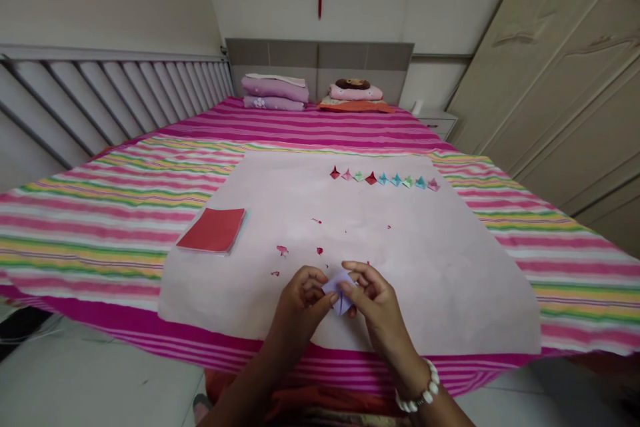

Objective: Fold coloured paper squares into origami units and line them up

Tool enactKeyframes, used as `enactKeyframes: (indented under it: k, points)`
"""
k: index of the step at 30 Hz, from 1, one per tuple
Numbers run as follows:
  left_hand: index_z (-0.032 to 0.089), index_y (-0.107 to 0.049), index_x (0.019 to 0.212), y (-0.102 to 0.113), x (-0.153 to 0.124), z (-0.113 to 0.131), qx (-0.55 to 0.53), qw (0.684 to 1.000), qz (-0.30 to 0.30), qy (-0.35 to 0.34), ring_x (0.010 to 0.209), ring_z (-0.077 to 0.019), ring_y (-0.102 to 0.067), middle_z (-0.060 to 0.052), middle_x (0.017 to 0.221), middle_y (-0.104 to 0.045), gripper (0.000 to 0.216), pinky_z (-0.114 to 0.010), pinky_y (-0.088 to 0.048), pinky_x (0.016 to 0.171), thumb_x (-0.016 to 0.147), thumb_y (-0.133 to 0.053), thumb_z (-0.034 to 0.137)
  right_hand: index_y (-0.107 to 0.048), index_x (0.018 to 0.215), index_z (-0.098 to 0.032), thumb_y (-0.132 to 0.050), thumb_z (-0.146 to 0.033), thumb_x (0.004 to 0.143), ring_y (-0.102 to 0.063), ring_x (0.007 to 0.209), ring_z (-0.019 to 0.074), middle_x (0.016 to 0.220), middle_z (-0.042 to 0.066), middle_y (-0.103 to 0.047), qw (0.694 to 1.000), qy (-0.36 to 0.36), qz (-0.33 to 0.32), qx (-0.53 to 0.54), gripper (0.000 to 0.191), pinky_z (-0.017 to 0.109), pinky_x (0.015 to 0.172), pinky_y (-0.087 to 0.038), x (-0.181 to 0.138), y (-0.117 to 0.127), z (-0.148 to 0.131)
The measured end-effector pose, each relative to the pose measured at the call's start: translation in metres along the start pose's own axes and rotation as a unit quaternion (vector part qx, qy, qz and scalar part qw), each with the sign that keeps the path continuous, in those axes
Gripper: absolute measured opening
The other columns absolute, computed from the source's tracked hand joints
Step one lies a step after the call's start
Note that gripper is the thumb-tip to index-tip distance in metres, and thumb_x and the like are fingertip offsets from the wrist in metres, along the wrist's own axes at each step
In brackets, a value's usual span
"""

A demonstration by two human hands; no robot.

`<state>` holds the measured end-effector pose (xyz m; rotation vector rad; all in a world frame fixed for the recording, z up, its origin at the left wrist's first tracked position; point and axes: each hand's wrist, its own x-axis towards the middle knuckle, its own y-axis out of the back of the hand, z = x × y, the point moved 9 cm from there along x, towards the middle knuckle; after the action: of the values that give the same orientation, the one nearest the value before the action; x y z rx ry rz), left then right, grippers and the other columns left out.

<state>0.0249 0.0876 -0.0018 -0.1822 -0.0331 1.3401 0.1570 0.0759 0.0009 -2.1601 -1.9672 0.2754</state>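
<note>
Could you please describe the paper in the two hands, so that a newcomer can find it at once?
On the bed, a large pale sheet lies over the striped cover. Above its near part, the left hand and right hand hold a small folded paper. It is lilac, unlike the red, pink, green and blue folded pieces in the far row.

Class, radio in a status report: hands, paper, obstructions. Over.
Left hand, right hand: both pinching folded lavender paper. Held over pale sheet. Red paper scraps beyond; nothing visibly blocking either hand.
</note>
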Motion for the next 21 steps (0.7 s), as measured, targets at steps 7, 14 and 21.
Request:
enactKeyframes:
  k: [7, 14, 21]
  points:
    - [0.019, -0.053, 0.084, 0.008, 0.002, 0.007, -0.008, 0.999, 0.014, -0.028, 0.056, -0.0085, -0.053, 0.005, 0.065, -0.057, 0.022, -0.02, -0.04, 0.055, 0.07, -0.071, 0.022, -0.067, 0.09, -0.02, -0.079, -0.03, 0.068, -0.059, 0.05, 0.0132, 0.051, -0.005, -0.059, 1.0, 0.007, -0.019, 0.0, 0.027, 0.026, 0.053, -0.047, -0.006, 0.005, -0.001]
    - [0.017, -0.063, 0.081, -0.002, 0.001, 0.005, -0.012, 0.999, -0.047, 0.011, 0.06, -0.0115, -0.059, 0.001, 0.068, -0.064, 0.015, -0.023, -0.045, 0.059, 0.07, -0.071, 0.024, -0.069, 0.082, -0.019, -0.078, -0.032, 0.068, -0.059, 0.046, 0.0132, 0.05, -0.002, -0.065, 0.999, -0.009, -0.027, -0.022, 0.022, 0.025, 0.053, -0.046, -0.007, 0.004, 0.001]
    - [0.018, -0.074, 0.081, -0.001, -0.002, 0.011, 0.018, 0.997, -0.063, 0.027, 0.058, -0.0118, -0.061, -0.001, 0.065, -0.069, 0.012, -0.023, -0.05, 0.058, 0.072, -0.069, 0.023, -0.071, 0.075, -0.018, -0.076, -0.027, 0.07, -0.056, 0.044, 0.0109, 0.047, -0.003, -0.062, 0.999, -0.017, -0.047, -0.023, 0.011, 0.023, 0.05, -0.044, -0.007, 0.0, 0.0]
